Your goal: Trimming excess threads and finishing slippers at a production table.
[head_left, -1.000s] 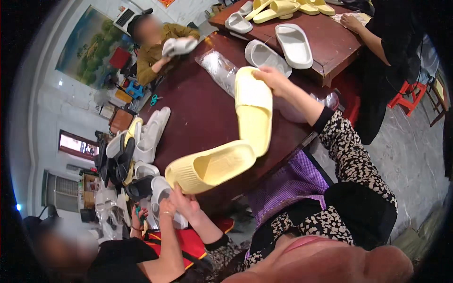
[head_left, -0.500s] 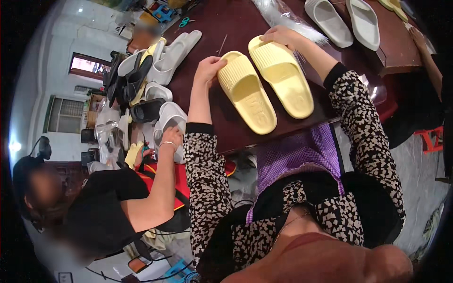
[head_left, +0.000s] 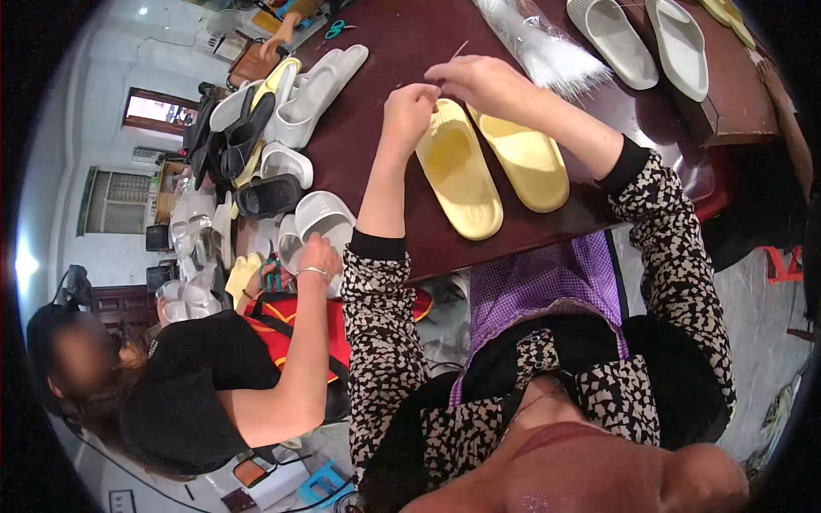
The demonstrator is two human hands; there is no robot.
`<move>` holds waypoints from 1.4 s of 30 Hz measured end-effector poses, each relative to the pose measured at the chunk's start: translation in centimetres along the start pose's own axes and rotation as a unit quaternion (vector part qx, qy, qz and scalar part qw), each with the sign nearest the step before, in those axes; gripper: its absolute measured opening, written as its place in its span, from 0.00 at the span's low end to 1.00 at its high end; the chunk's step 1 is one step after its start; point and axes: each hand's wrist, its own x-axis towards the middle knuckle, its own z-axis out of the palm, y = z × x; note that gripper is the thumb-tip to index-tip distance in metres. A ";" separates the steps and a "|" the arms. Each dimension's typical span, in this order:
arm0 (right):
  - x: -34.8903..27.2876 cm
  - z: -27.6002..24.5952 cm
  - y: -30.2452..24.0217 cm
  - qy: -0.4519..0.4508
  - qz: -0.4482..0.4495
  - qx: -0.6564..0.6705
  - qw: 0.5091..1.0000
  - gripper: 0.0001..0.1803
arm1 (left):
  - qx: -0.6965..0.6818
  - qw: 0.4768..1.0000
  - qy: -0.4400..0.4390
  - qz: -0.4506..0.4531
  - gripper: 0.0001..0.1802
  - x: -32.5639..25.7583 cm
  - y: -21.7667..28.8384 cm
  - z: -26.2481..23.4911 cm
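Observation:
Two pale yellow slide slippers lie side by side on the dark red table, heels toward me: the left slipper (head_left: 469, 184) and the right slipper (head_left: 532, 167). Just over the left one's toe end, my left hand (head_left: 409, 120) is closed, fingertips pinched together. My right hand (head_left: 487, 85) reaches across the right slipper's front, hiding much of its strap, and its fingertips meet those of the left. A thin strip (head_left: 462, 49) sticks up by the right fingers; its lower part is hidden between the hands.
A clear bag of thin white strips (head_left: 556, 56) lies beyond my right hand, near grey slippers (head_left: 611, 43). Grey, black and yellow slippers (head_left: 299, 111) crowd the left side, near teal scissors (head_left: 336, 30). A co-worker's hand (head_left: 321, 256) touches a grey slipper there.
My hands have come together; the right moved left off the right slipper's front, the left moved slightly right. The thin strip has shifted right and up. The co-worker's hand remains by the grey slipper.

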 end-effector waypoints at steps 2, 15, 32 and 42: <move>0.3 -0.4 -0.7 -0.042 -0.019 -0.030 0.998 0.10 | -0.012 1.000 -0.002 0.012 0.12 -0.4 1.1 -0.2; -0.9 -1.4 -1.8 0.022 -0.002 0.071 0.997 0.10 | -0.047 0.996 -0.045 0.056 0.12 -3.7 4.4 -1.8; -1.7 -9.6 -3.8 0.159 0.121 0.565 0.801 0.12 | 0.080 0.933 0.131 0.325 0.08 -6.8 5.4 -2.4; -3.0 -10.0 -5.2 0.035 0.307 0.436 0.845 0.09 | 0.084 0.950 0.037 0.299 0.11 -10.5 5.6 -1.1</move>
